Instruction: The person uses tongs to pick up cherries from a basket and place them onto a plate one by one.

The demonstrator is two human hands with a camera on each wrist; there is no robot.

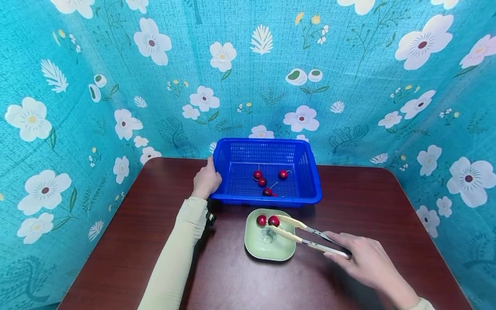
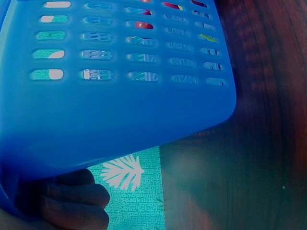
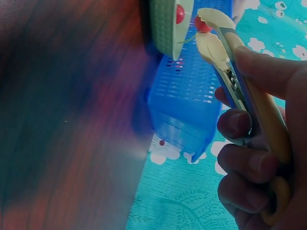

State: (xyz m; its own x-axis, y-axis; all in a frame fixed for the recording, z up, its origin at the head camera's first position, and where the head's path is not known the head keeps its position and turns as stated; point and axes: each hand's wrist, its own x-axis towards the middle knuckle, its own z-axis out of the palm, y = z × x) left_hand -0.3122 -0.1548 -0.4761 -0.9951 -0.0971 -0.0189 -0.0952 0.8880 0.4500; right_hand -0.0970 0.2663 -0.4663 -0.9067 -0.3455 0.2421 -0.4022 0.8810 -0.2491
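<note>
1. Right grip (image 1: pixel 366 258): my fingers are wrapped round the tongs (image 1: pixel 321 247), nearest me on the right.
2. Tong tips have one cherry (image 1: pixel 274 221) between them, over the far part of the plate. Can't tell if it's lifted clear.
3. Green plate (image 1: pixel 267 254) sits on the desk (image 1: pixel 348 193), just in front of the basket. One loose cherry (image 1: pixel 261 220) in it, just beside the one at the tips.
4. Left grip (image 1: pixel 206 178): curled round the basket's left rim, bracing it, I'd judge.
5. Blue basket (image 1: pixel 263 200): at least five cherries (image 1: pixel 283 174) on its floor around the middle, one mostly hidden by the front wall.
6. Status, my read: partway. Done: tongs on a cherry, basket steadied. Left: move and release that one, then deal with the loose one.
</note>
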